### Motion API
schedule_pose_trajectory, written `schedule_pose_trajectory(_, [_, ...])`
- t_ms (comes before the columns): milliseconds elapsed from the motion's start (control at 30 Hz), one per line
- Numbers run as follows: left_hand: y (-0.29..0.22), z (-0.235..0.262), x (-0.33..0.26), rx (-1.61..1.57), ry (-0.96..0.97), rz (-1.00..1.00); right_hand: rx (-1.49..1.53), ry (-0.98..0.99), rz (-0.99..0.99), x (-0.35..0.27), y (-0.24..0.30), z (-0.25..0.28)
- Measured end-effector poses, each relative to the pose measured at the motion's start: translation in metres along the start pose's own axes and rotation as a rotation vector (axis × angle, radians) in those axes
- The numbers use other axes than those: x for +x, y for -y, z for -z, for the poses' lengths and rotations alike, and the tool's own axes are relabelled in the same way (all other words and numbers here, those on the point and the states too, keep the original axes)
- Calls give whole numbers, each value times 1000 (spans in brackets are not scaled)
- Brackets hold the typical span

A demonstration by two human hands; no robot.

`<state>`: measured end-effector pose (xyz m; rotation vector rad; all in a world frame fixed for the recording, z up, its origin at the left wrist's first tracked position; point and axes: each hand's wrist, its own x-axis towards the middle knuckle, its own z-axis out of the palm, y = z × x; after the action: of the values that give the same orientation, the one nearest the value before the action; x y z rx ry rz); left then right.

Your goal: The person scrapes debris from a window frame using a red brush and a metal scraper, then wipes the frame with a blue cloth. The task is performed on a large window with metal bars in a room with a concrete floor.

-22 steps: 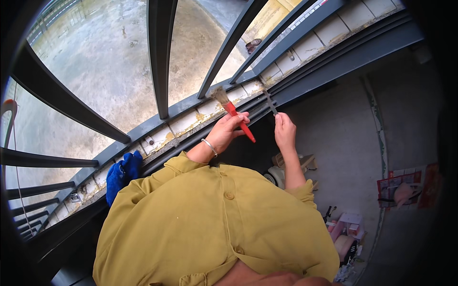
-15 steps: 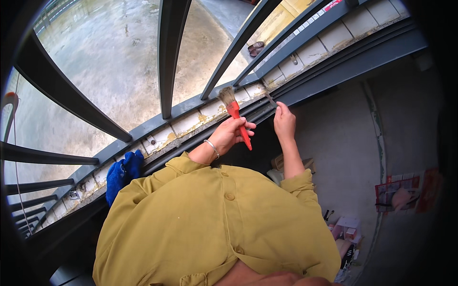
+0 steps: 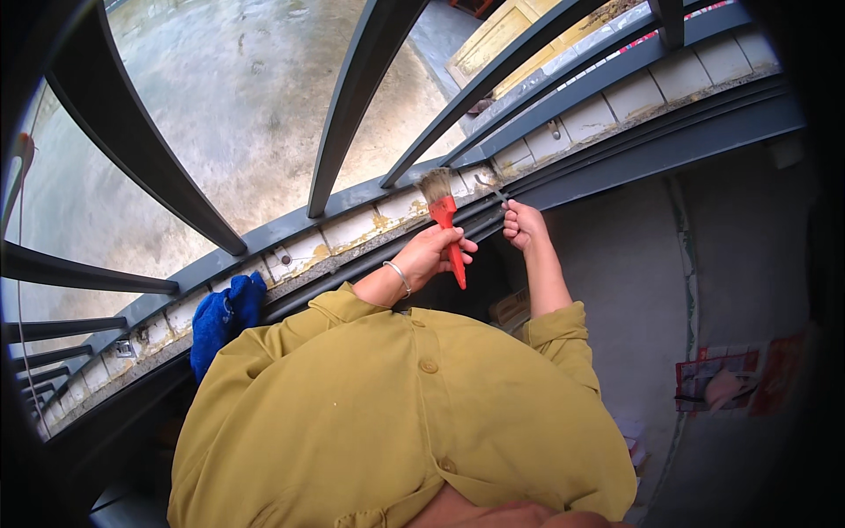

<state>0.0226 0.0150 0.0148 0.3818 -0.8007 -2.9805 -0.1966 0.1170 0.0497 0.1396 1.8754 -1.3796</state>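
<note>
My left hand [image 3: 426,256], with a bracelet at the wrist, is closed around the red handle of a paintbrush [image 3: 444,211]. The brush's dusty bristles point up over the tiled sill [image 3: 352,231], near the foot of the bars. To its right, my right hand [image 3: 525,225] grips a thin metal tool with a bent tip [image 3: 494,189]. That tip lies over the sill by the corner of the window frame; whether it touches the tile I cannot tell. Yellowish residue marks the white tiles around both tools.
Dark metal bars [image 3: 356,106] stand along the sill's outer edge. A dark window track [image 3: 634,145] runs along its inner side. A blue cloth [image 3: 226,315] hangs over the sill at left. Below right is a grey wall [image 3: 616,264] with red papers [image 3: 722,378].
The view has shifted slightly. My right hand has turned, and the metal tool's bent tip now shows pointing up and left. The brush stays in my left hand.
</note>
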Motion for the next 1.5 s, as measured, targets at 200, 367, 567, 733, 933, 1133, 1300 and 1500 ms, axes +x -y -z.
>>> schedule_pose_trajectory(200, [-1,1,0,-1,-9,3,130,-189,79,17,0,-16])
schedule_pose_trajectory(367, [-3,0,-1,-2,-8,2,38,-335,140,32,-2,-26])
schedule_pose_trajectory(567, [-2,1,0,-4,-2,4,69,-373,140,50,-1,-29])
schedule_pose_trajectory(733, [-3,1,0,-2,-5,4,63,-384,121,54,5,-31])
schedule_pose_trajectory(933, [-3,1,0,-1,-8,6,70,-336,136,57,4,-31])
schedule_pose_trajectory(1133, [-3,1,0,2,-15,4,140,-313,114,55,3,-33])
schedule_pose_trajectory(1300, [-3,0,0,-6,-15,4,215,-279,79,59,2,-30])
schedule_pose_trajectory(1500, [-3,1,0,-9,-20,4,216,-276,87,58,1,-32])
